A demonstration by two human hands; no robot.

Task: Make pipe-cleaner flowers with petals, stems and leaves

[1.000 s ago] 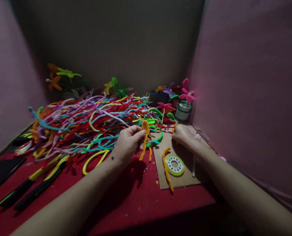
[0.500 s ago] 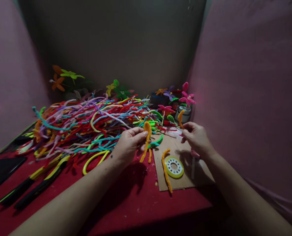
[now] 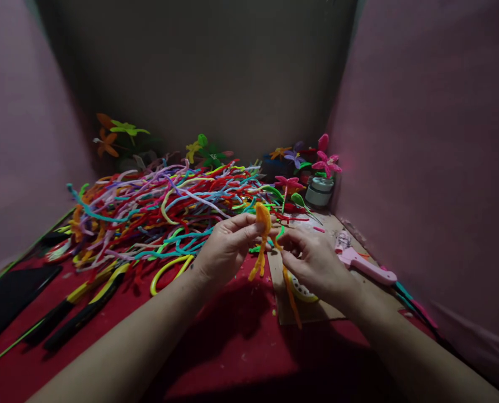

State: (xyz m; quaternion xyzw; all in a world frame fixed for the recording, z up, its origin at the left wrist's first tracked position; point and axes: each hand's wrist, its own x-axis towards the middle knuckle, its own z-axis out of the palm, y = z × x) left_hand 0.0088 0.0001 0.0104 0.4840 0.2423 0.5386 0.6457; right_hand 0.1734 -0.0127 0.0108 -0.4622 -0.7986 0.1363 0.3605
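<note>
My left hand [image 3: 228, 243] pinches an orange pipe-cleaner petal [image 3: 263, 218] between thumb and fingers, its rounded end up and its twisted tails hanging below. Close beside it, my right hand [image 3: 316, 257] has its fingers closed on an orange pipe cleaner [image 3: 278, 244], much of which the fingers hide. Beneath the right hand, another orange pipe cleaner [image 3: 291, 299] lies along the cardboard [image 3: 281, 313]. A yellow-rimmed tape roll [image 3: 303, 292] is partly covered by that hand.
A large heap of coloured pipe cleaners [image 3: 165, 201] spreads behind my left hand. Yellow-and-black pliers [image 3: 85, 305] and a yellow scissor handle [image 3: 154, 285] lie at left. To the right rests a pink glue gun [image 3: 371, 268]. Finished flowers, including a pink one [image 3: 327, 163], stand behind.
My right hand has come leftward and down, close to my left hand, bringing its orange pipe cleaner. The glue gun now shows at right. The view has shifted slightly.
</note>
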